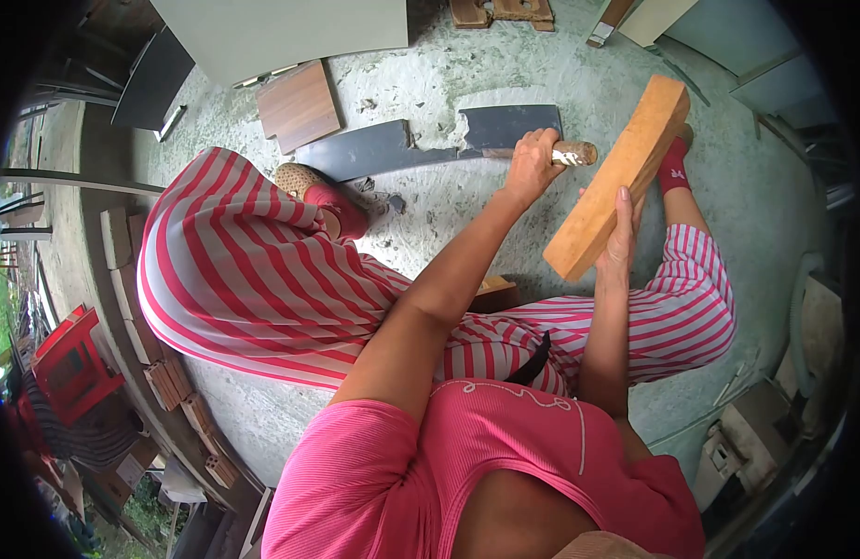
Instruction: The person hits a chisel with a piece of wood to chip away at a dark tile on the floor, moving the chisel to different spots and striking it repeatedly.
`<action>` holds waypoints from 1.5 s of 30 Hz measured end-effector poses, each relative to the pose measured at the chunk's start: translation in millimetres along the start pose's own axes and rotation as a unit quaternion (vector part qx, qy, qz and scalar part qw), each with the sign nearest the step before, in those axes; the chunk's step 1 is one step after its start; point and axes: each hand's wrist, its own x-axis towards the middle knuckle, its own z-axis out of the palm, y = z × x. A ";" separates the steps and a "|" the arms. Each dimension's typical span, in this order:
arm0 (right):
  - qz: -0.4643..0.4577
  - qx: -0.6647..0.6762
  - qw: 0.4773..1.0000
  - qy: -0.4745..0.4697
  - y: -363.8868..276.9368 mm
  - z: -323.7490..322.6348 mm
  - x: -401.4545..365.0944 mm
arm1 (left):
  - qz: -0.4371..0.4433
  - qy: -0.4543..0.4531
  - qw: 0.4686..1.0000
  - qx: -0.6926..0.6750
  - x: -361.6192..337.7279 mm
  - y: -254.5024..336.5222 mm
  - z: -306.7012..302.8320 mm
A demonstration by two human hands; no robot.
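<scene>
My left hand (534,170) is closed around a tool with a worn, pale-spotted wooden handle (575,154). A short stretch of what looks like its blade (498,153) shows on the other side of the fist, pointing left. My right hand (620,233) grips a long, thick wooden block (618,177) from below, thumb along its near face and the other fingers mostly hidden. The block is tilted, its upper end toward the far right. A small gap separates the handle's end from the block.
Dark broken panel pieces (355,151) and a brown board (299,104) lie on the concrete floor (411,79) beyond my legs. Another wooden piece (493,296) sits between my legs. A large pale panel (281,33) is at the far left, a red object (74,366) at the left edge.
</scene>
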 end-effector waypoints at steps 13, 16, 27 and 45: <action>-0.081 -0.055 0.994 0.042 -9.7 19.7 -13.5 | -0.006 0.011 1.000 -0.003 1.8 -3.2 -0.8; -0.095 -0.071 0.991 0.065 -8.6 23.0 -19.5 | -0.015 0.005 1.000 -0.007 2.4 -1.6 -1.2; -0.074 -0.121 0.987 0.072 -27.9 25.4 -15.0 | -0.037 0.007 0.999 -0.028 8.3 -3.3 -9.0; -0.146 -0.233 0.957 0.091 -61.4 41.9 -13.8 | -0.058 0.011 0.996 -0.064 8.7 -6.4 -9.1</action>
